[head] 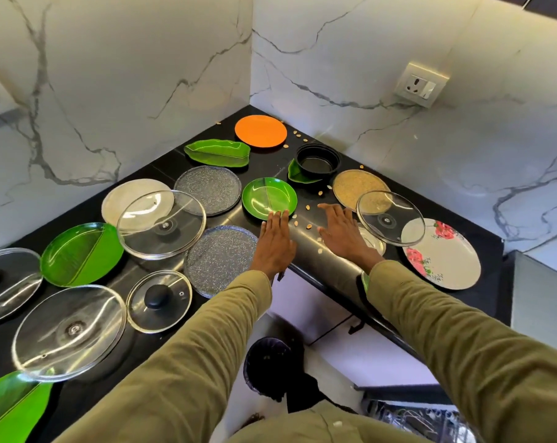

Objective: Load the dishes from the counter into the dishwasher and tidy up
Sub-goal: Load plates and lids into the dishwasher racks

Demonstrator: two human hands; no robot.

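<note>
Spread across a black corner counter under marble-patterned walls. At far left, a glass lid cut by the frame edge, beside a green leaf-pattern plate; below these, a large clear lid and a smaller glass lid with a black knob. Further along, a white plate partly under another glass lid, then two grey speckled plates. Toward the corner, a green leaf-shaped tray and an orange plate. Left hand flat, fingers straight and close together, tips touching the near rim of a small green plate. Scattered seeds between the hands. Right hand spread, fingers extended over the counter, holding nothing. Behind, a black round container resting on a green dish, then a speckled tan plate partly under a clear lid. Floral plate at far right near the counter edge. Dishwasher rack visible low at right.
</note>
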